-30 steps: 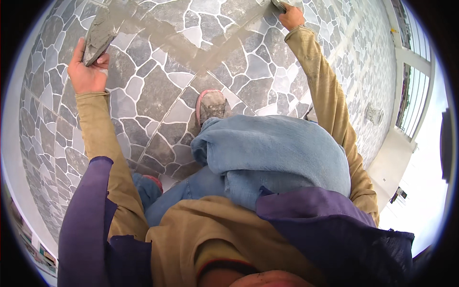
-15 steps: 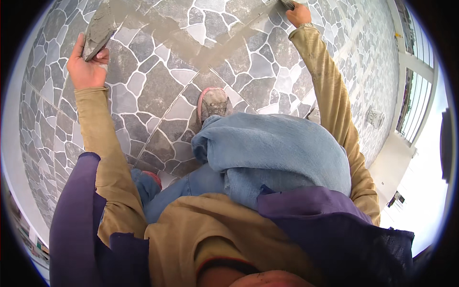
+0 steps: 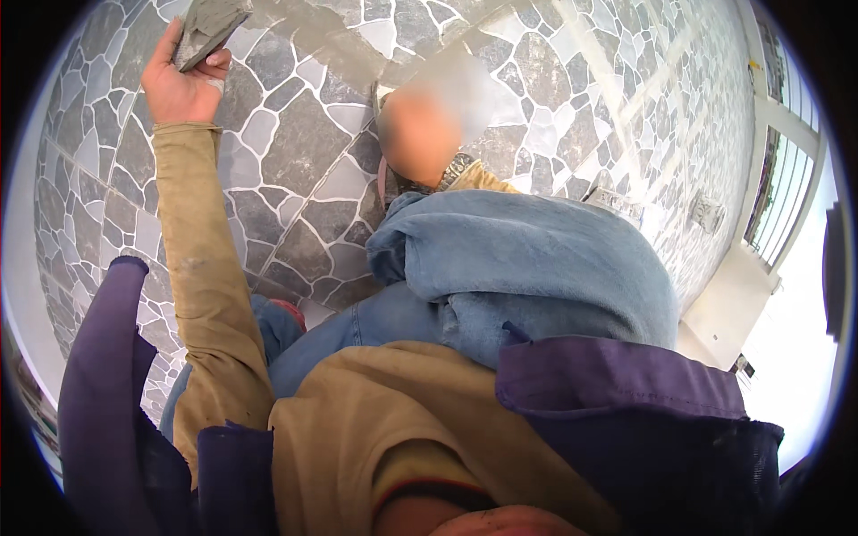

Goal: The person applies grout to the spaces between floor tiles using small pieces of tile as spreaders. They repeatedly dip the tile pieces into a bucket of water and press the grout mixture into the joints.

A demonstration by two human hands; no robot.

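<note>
At the upper left my left hand (image 3: 183, 94) holds a flat grey slab-like piece (image 3: 213, 31) smeared with wet grey paste. The thumb and fingers grip its near end, while its far end tilts up toward the top edge. My right hand (image 3: 420, 134) is in the middle, low over the stone-patterned tiles and just beyond my bent knee. A blur covers its fingers, so whether it holds anything cannot be made out. Grey paste (image 3: 326, 40) is spread in bands along the tile joints ahead of me.
My jeans-covered knee (image 3: 527, 250) fills the middle, and a shoe shows partly behind the right wrist. Toward the right, a small grey block (image 3: 706, 213) lies on the tiles. A low pale wall (image 3: 728, 304) and barred openings (image 3: 770, 192) run along the right side.
My right hand has come from the far upper right back to the middle, near my knee and shoe. The left hand with the grey piece has shifted slightly right and up.
</note>
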